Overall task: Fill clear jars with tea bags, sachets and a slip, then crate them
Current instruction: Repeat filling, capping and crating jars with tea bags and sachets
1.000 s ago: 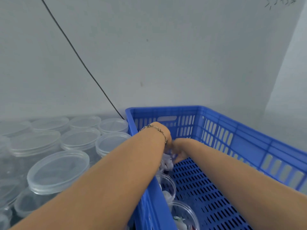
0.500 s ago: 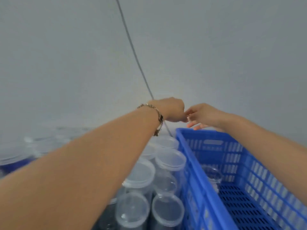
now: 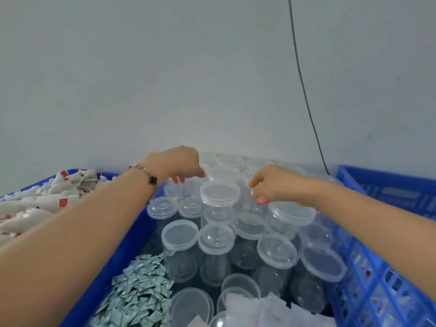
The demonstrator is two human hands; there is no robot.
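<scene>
Reached out over the stock of clear jars (image 3: 236,232), both hands at once. Left hand (image 3: 174,165) hovered past the raised capped jar (image 3: 220,197), fingers curled down behind its far-left side, apparently gripping nothing, though the fingertips were hidden. Right hand (image 3: 273,185) hung just right of that same jar, fingers loosely bent, nothing pinched as far as could be told. Stood upright between the two hands, that jar, long axis vertical, lid (image 3: 220,191) on, taller than its neighbours. Lay about equally close to either hand, perhaps a touch nearer the left; looked like the next pick, with a two-sided clasp the likely call.

Packed tight around it, more lidded jars in the middle blue crate (image 3: 141,227). Heaped in the near-left corner, small green-grey sachets (image 3: 139,296); white slips (image 3: 271,310) at the near edge. Piled in the left crate, tea bags (image 3: 47,197) with red tags. Waited on the right, the destination crate (image 3: 387,267).
</scene>
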